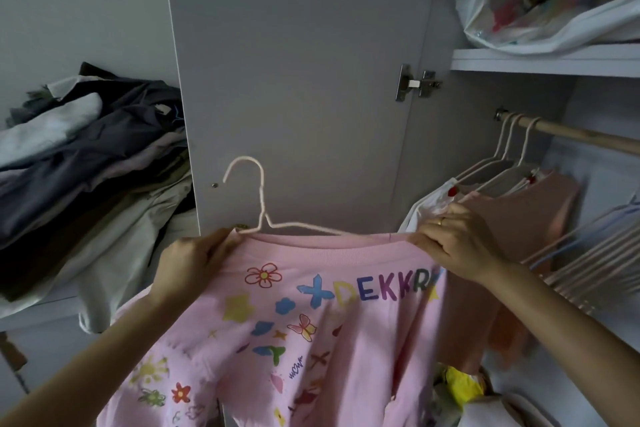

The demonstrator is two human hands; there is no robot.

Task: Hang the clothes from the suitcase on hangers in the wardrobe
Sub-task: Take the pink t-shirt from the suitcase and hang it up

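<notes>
A pink shirt (pixel 311 329) with colourful flower prints and letters hangs in front of me on a pale pink wire hanger (pixel 260 204), whose hook sticks up above the neckline. My left hand (pixel 194 260) grips the shirt's left shoulder at the neckline. At the other end of the neckline, my right hand (pixel 457 246) pinches the right shoulder. The wardrobe rail (pixel 581 135) runs at the upper right with clothes on hangers (pixel 512 191) beneath it. The suitcase is out of view.
The open grey wardrobe door (pixel 294 80) stands straight ahead with its hinge (pixel 415 83). A pile of dark and grey clothes (pixel 90 163) lies on a shelf at the left. A plastic bag (pixel 540 10) sits on the wardrobe's upper shelf. Several empty hangers (pixel 588 263) hang at the right.
</notes>
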